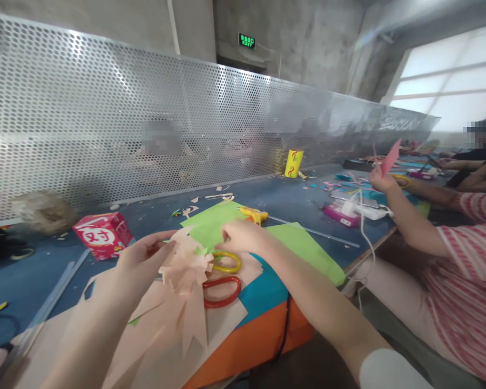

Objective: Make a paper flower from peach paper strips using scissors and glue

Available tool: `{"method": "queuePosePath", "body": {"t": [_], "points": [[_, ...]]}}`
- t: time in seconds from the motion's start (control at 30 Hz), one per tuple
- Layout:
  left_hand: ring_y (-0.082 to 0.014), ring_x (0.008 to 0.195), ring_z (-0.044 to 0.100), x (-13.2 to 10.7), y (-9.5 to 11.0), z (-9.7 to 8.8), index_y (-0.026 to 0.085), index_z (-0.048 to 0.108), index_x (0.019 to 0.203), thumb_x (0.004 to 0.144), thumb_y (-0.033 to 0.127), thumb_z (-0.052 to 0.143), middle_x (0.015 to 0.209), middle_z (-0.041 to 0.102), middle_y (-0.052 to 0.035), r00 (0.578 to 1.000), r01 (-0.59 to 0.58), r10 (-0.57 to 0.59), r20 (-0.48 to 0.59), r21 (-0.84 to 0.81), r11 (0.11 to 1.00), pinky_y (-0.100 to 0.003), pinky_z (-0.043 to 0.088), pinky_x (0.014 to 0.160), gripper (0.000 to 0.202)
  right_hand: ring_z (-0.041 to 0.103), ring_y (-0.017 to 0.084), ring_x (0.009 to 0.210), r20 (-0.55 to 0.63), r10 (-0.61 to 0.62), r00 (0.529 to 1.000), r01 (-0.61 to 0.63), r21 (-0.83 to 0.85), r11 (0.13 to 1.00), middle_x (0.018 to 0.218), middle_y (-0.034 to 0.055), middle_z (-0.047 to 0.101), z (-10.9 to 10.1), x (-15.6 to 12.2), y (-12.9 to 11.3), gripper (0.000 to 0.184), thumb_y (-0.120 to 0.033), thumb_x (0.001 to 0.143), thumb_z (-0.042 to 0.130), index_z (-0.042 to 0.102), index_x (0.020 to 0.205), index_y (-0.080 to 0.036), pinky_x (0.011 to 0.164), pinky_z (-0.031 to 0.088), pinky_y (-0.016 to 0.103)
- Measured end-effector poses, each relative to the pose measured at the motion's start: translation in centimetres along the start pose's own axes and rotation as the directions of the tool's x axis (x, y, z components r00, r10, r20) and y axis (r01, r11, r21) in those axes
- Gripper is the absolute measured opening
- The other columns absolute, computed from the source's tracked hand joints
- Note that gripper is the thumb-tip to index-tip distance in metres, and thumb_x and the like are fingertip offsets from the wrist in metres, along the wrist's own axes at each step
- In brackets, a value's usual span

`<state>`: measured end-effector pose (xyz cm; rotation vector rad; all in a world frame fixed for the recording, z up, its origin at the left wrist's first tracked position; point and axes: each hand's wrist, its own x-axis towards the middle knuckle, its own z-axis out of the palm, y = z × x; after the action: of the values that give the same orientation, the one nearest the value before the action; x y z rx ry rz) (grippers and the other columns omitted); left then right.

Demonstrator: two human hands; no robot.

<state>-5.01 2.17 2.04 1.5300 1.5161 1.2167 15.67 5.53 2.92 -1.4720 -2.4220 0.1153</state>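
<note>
My left hand pinches the upper left edge of a peach paper flower with fringed petals and ribbon-like tails. My right hand is closed, fingers curled down just above the flower; anything in its fingertips is hidden. Right behind that hand lies a yellow glue gun on light green paper. Scissors with one yellow and one red handle loop lie beside the flower, their blades out of sight. Peach paper sheets spread beneath, over blue paper and orange paper.
A red box stands at left, near a roll of clear tape. A yellow can is by the perforated metal screen. At right, a person in a striped shirt holds pink paper near a power strip.
</note>
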Motion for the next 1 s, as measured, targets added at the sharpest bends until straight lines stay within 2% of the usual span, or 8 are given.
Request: {"method": "queuePosePath", "body": {"t": [0.1,0.27,0.37,0.63,0.73,0.8,0.9,1.0], "points": [[-0.0175,0.066,0.059,-0.3,0.4,0.5,0.016,0.057,0.097,0.063,0.045,0.062,0.067,0.060,0.0000,0.999,-0.004,0.006,0.044,-0.050,0.999,-0.028,0.046,0.063,0.045,0.057,0.016,0.055,0.160,-0.186,0.969,0.174,0.089,0.981,0.069,0.0037,0.063,0.9,-2.5,-2.0,0.028,-0.045,0.070,0.057,0.057,0.076,-0.018,0.043,0.035,0.023],[-0.0154,0.060,0.054,-1.4,0.9,3.2,0.020,0.058,0.077,0.069,0.041,0.054,0.063,0.056,0.0005,0.927,-0.185,0.179,0.329,-0.013,0.983,-0.026,0.043,0.057,0.023,0.059,0.022,0.069,0.085,-0.262,0.961,0.273,-0.183,0.944,0.078,0.0125,0.063,2.3,-4.6,-3.1,0.018,-0.015,0.073,0.053,0.054,0.088,-0.007,0.055,0.042,0.029],[-0.0138,0.057,0.049,-1.5,0.9,3.6,0.021,0.056,0.069,0.067,0.038,0.055,0.060,0.051,0.0016,0.925,-0.253,0.239,0.295,0.011,0.967,-0.025,0.039,0.053,0.018,0.058,0.020,0.062,0.118,-0.266,0.957,0.288,-0.240,0.927,0.074,0.0113,0.062,2.0,-4.5,-2.8,0.027,-0.001,0.069,0.046,0.050,0.096,-0.004,0.049,0.040,0.027],[-0.0169,0.063,0.053,-0.7,0.4,1.5,0.019,0.051,0.076,0.058,0.044,0.060,0.066,0.050,0.0014,0.986,0.053,-0.052,0.161,0.001,0.999,-0.029,0.047,0.053,0.032,0.054,0.023,0.075,0.018,-0.180,0.984,0.166,-0.480,0.862,0.079,0.0135,0.057,0.3,-3.6,-2.7,0.021,0.001,0.072,0.041,0.051,0.089,-0.007,0.063,0.037,0.032],[-0.0172,0.065,0.054,-0.8,0.6,1.3,0.019,0.052,0.080,0.058,0.041,0.061,0.067,0.049,0.0015,0.983,0.091,-0.085,0.160,-0.034,0.995,-0.032,0.051,0.057,0.032,0.052,0.024,0.077,-0.079,-0.169,0.982,0.097,-0.559,0.823,0.079,0.0129,0.057,-1.8,-3.8,-1.9,0.023,-0.002,0.080,0.035,0.051,0.095,-0.009,0.066,0.034,0.034],[-0.0182,0.068,0.055,-1.0,1.0,1.2,0.020,0.053,0.088,0.059,0.040,0.062,0.068,0.050,0.0013,0.977,0.126,-0.108,0.185,-0.092,0.988,-0.032,0.052,0.058,0.036,0.052,0.024,0.079,-0.043,-0.166,0.985,0.111,-0.575,0.811,0.082,0.0125,0.057,-3.5,-4.6,-0.9,0.023,-0.005,0.081,0.037,0.052,0.097,-0.013,0.067,0.033,0.034],[-0.0192,0.073,0.057,-1.3,1.6,1.1,0.019,0.051,0.104,0.062,0.040,0.062,0.070,0.053,0.0002,0.973,0.127,-0.090,0.212,-0.169,0.977,-0.031,0.051,0.059,0.049,0.052,0.020,0.075,0.032,-0.061,0.998,0.069,-0.412,0.909,0.085,0.0096,0.057,-5.4,-6.6,1.3,0.023,0.000,0.072,0.042,0.052,0.086,-0.016,0.063,0.034,0.029],[-0.0148,0.061,0.054,-1.4,1.6,1.0,0.019,0.048,0.113,0.066,0.038,0.061,0.065,0.052,0.0027,0.979,0.010,0.035,0.202,-0.221,0.975,-0.025,0.047,0.051,0.053,0.053,0.014,0.070,0.118,0.137,0.984,-0.137,-0.013,0.991,0.085,0.0037,0.057,-5.5,-8.7,3.4,0.030,0.001,0.064,0.048,0.047,0.088,-0.018,0.057,0.034,0.023]]}}
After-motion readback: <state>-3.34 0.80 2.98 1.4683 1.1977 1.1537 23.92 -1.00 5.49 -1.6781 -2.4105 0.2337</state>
